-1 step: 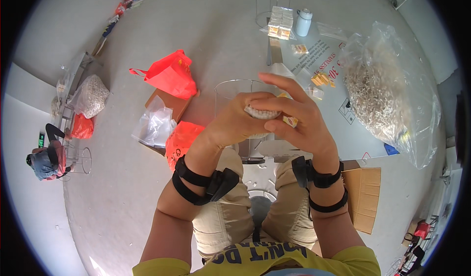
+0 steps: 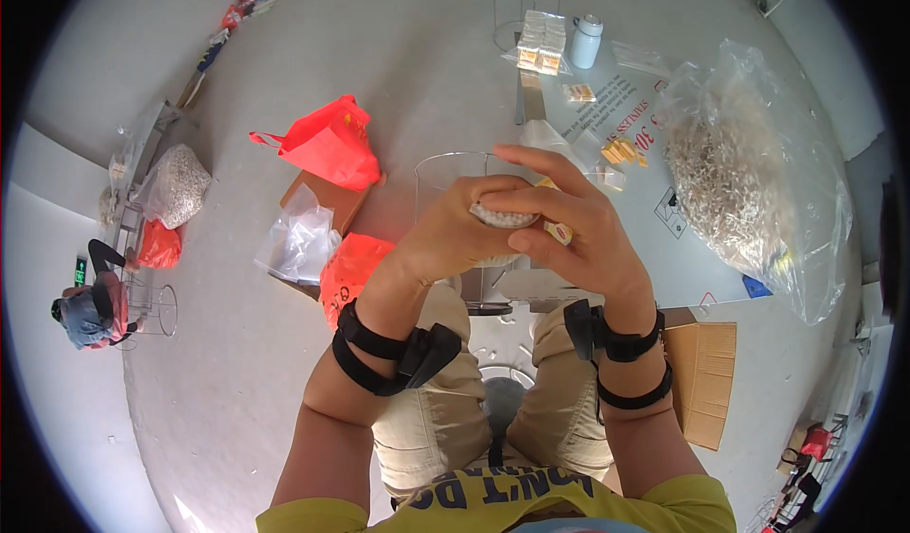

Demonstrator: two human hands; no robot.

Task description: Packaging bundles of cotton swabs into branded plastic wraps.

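Observation:
Both my hands meet over my lap at the table's near edge, closed together on a small white pouch (image 2: 502, 216) that looks filled with pale beads. My left hand (image 2: 453, 237) wraps it from the left and below. My right hand (image 2: 580, 234) covers it from the right, fingers stretched over the top. A bit of a yellow packet (image 2: 559, 233) shows under my right fingers. Just behind the hands stands a clear cylindrical container (image 2: 444, 178). Both wrists wear black straps.
The white table (image 2: 654, 249) carries a large clear bag of pale shreds (image 2: 749, 173), small yellow packets (image 2: 621, 149), a white bottle (image 2: 586, 40) and a clear jar (image 2: 526, 2). On the floor are red bags (image 2: 327, 144), a cardboard box (image 2: 322, 201) and flat cardboard (image 2: 701, 381). A person (image 2: 85, 306) sits far left.

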